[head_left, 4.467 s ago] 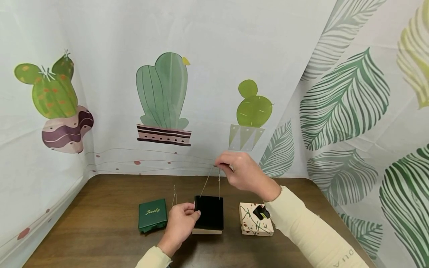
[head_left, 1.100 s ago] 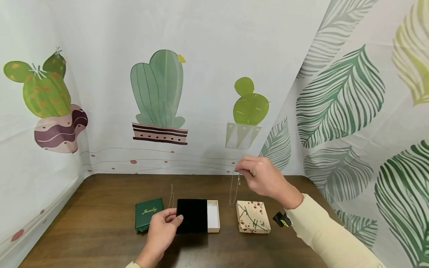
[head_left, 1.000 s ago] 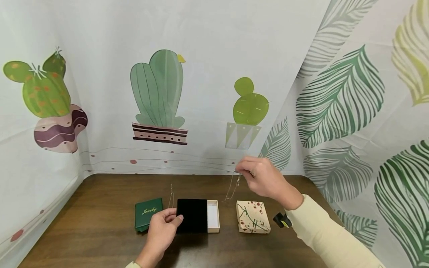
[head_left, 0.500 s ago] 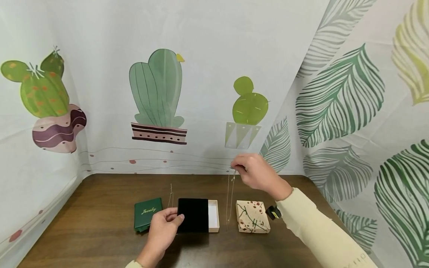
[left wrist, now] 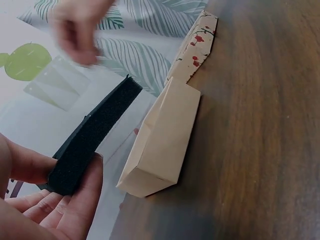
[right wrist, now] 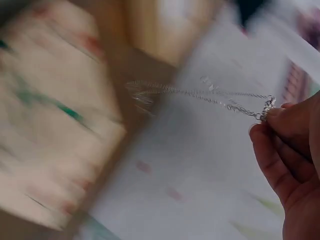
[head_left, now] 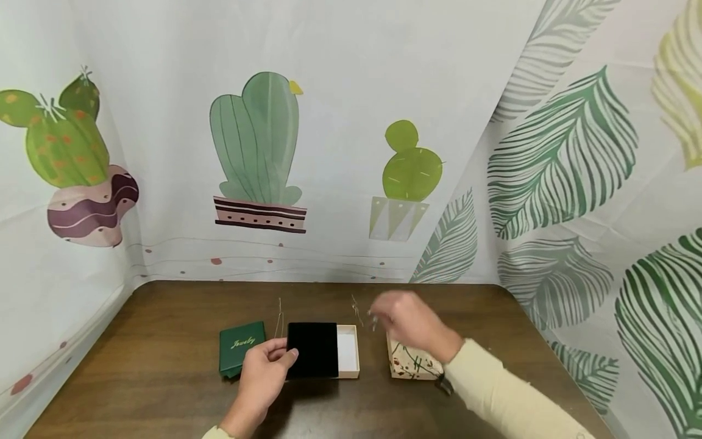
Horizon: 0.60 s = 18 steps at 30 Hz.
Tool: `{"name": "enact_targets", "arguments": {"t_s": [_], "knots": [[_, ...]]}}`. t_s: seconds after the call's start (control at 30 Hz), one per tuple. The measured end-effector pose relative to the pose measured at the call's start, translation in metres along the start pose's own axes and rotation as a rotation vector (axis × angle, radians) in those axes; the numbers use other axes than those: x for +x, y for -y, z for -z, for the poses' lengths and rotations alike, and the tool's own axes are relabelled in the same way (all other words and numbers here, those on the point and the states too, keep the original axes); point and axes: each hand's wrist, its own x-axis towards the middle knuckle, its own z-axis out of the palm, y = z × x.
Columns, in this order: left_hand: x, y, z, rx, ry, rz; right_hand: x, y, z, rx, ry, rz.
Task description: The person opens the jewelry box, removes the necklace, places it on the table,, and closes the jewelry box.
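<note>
My left hand pinches a black foam pad by its left edge, thumb on top and fingers beneath. In the left wrist view the pad is tilted, raised beside a cream box base. From above it overlaps that base, leaving the white inside showing at the right. My right hand, blurred, is over the back of a floral box lid. Its thumb and finger pinch a thin silver necklace, whose chain swings out loose.
A green jewelry box lies at the left, partly behind my left hand. Another thin chain is on the brown table behind that hand. A patterned cloth hangs along the table's back edge.
Earlier the right hand drew the necklace up off the black pad, and the pad shifted left, uncovering part of the base. Since half a second ago the right hand has dropped lower; the chain swings leftward.
</note>
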Motion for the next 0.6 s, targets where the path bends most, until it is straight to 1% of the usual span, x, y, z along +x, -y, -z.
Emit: {"name": "enact_targets", "arguments": {"t_s": [0.1,0.2,0.27,0.37,0.47,0.6], "knots": [[0.000,0.001,0.003,-0.002,0.006,0.004,-0.025,0.015,-0.028,-0.060,0.103,0.068],[0.000,0.001,0.002,0.001,0.002,-0.010,-0.045,0.030,-0.043,-0.142,0.145,0.134],[-0.001,0.001,0.002,0.004,0.000,-0.014,-0.053,0.039,-0.047,-0.170,0.140,0.159],[-0.001,0.001,0.001,0.003,0.008,-0.006,-0.062,0.050,-0.049,-0.189,0.117,0.174],[-0.002,0.002,0.000,-0.001,0.018,0.002,-0.070,0.058,-0.050,-0.199,0.109,0.177],[-0.003,0.002,-0.001,-0.026,0.023,0.004,-0.079,0.065,-0.052,-0.187,0.127,0.160]]}}
